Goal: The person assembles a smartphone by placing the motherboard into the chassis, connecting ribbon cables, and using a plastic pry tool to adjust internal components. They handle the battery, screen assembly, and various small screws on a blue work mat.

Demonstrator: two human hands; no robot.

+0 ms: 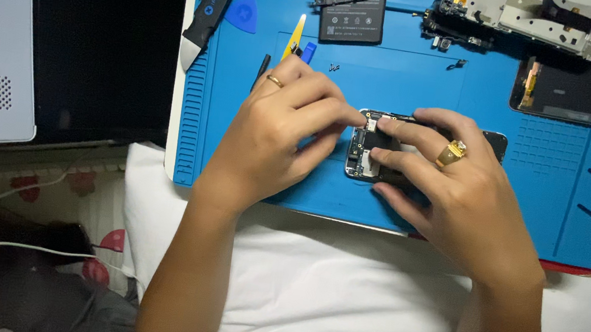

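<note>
Fingers (331, 114) pinched over opened phone (365, 155)

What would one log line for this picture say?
left hand: fingertips on opened black phone | right hand: steadies phone from above | surface: blue silicone repair mat | nearby: flat black battery

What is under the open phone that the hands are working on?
A blue work mat lies under the open phone, and the mat rests on a white pillow. Both hands, left hand and right hand, cover much of the phone, so the mat directly beneath is hidden.
</note>
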